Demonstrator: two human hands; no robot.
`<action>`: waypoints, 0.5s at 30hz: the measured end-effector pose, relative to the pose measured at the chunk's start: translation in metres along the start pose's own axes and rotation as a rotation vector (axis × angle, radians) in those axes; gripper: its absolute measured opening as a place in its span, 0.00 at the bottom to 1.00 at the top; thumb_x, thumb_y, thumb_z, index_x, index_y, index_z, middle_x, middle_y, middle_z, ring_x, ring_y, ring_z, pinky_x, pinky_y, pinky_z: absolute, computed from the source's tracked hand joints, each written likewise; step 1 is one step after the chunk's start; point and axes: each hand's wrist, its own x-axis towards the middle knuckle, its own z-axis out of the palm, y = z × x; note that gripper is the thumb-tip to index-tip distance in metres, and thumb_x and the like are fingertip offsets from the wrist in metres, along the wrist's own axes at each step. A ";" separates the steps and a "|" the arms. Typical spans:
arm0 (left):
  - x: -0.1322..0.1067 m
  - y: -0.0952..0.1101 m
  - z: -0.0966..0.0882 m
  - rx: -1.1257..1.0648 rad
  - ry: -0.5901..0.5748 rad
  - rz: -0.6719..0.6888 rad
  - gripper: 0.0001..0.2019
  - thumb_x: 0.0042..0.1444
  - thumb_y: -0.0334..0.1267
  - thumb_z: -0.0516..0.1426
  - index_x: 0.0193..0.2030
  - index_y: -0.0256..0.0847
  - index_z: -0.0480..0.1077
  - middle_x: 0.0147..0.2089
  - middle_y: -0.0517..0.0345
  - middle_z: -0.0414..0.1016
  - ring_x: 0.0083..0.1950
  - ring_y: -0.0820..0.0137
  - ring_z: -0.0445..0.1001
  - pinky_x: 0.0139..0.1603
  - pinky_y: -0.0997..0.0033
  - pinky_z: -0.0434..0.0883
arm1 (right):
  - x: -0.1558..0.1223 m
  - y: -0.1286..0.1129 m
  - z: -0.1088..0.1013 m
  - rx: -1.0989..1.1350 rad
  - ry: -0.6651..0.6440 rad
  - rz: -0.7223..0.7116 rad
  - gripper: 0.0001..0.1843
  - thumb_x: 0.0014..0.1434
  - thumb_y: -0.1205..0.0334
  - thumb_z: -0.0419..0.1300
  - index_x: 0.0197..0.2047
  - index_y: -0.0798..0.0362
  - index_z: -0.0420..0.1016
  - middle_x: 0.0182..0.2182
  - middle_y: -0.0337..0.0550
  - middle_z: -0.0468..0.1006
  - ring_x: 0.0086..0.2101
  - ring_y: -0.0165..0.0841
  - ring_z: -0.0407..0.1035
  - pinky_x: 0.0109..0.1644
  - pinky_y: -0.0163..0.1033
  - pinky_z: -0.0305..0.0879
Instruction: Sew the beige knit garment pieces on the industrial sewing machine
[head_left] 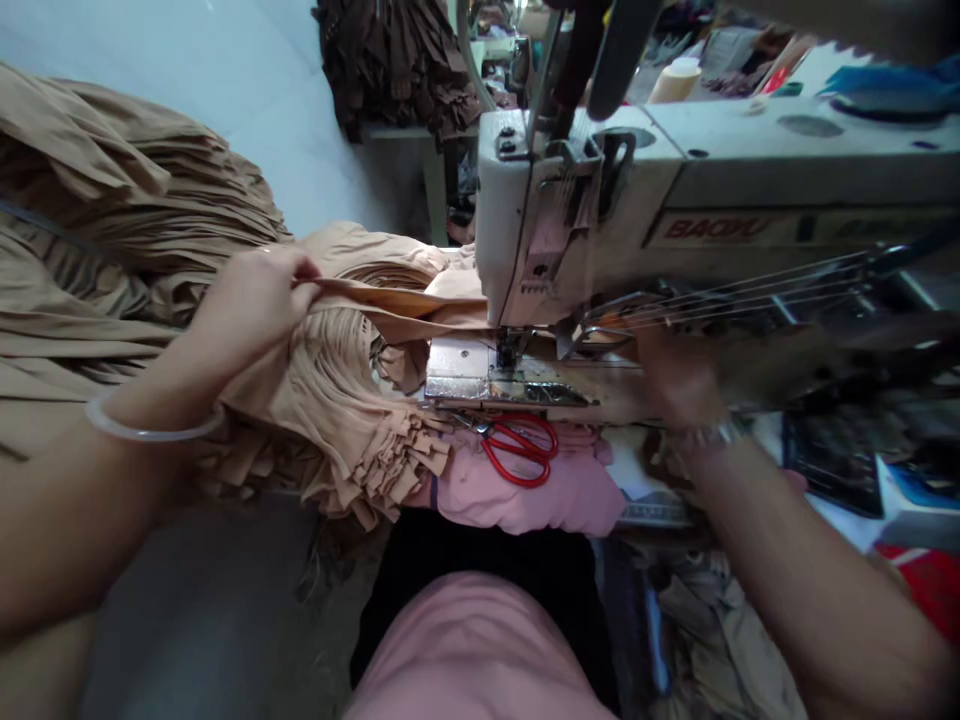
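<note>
Head view: your left hand, wearing a clear bangle, pinches a narrow fold of tan pleated fabric, which runs right onto the bed of a white industrial sewing machine, beside the needle. Your right hand is blurred just right of the needle, behind threads; its grip cannot be told. Red-handled scissors rest on pink cloth at the bed's near edge. A pile of tan fabric lies left.
</note>
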 end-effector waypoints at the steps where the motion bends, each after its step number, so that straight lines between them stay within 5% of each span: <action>1: -0.003 0.001 -0.001 -0.096 0.042 -0.036 0.12 0.66 0.37 0.53 0.49 0.33 0.73 0.38 0.57 0.71 0.39 0.67 0.70 0.51 0.63 0.69 | -0.014 0.005 -0.005 0.082 0.022 0.011 0.17 0.64 0.52 0.60 0.36 0.60 0.76 0.28 0.33 0.75 0.27 0.22 0.67 0.33 0.29 0.69; 5: -0.019 0.015 0.014 -0.616 0.035 -0.128 0.08 0.66 0.39 0.56 0.43 0.36 0.71 0.30 0.65 0.67 0.29 0.76 0.63 0.33 0.76 0.63 | -0.077 0.030 -0.016 0.711 0.111 0.274 0.18 0.50 0.49 0.71 0.32 0.56 0.78 0.25 0.37 0.74 0.24 0.26 0.64 0.28 0.33 0.63; 8: -0.031 0.026 0.024 -0.696 0.088 -0.167 0.15 0.65 0.45 0.58 0.32 0.36 0.68 0.25 0.66 0.61 0.27 0.78 0.58 0.28 0.78 0.56 | -0.099 0.040 -0.015 0.999 0.277 0.474 0.23 0.44 0.43 0.73 0.23 0.54 0.72 0.20 0.37 0.70 0.21 0.27 0.62 0.27 0.37 0.63; 10: -0.036 0.035 0.024 -0.744 0.173 -0.209 0.20 0.66 0.51 0.56 0.29 0.38 0.64 0.22 0.67 0.56 0.24 0.79 0.54 0.24 0.78 0.53 | -0.098 0.032 -0.011 0.990 0.347 0.364 0.26 0.53 0.41 0.66 0.20 0.53 0.65 0.18 0.36 0.66 0.20 0.27 0.60 0.28 0.38 0.64; 12: -0.039 0.050 0.026 -0.810 0.167 -0.122 0.22 0.67 0.55 0.53 0.30 0.39 0.63 0.22 0.67 0.57 0.22 0.79 0.53 0.22 0.77 0.54 | -0.091 0.014 -0.007 0.900 0.250 0.129 0.26 0.62 0.43 0.59 0.20 0.52 0.65 0.18 0.36 0.65 0.21 0.28 0.62 0.29 0.38 0.66; 15: -0.043 0.084 0.041 -0.762 -0.018 0.496 0.21 0.63 0.56 0.58 0.41 0.37 0.71 0.38 0.55 0.75 0.35 0.72 0.72 0.35 0.72 0.71 | -0.076 -0.017 0.000 0.593 -0.125 -0.422 0.19 0.64 0.47 0.58 0.35 0.54 0.78 0.33 0.47 0.79 0.36 0.37 0.73 0.43 0.44 0.73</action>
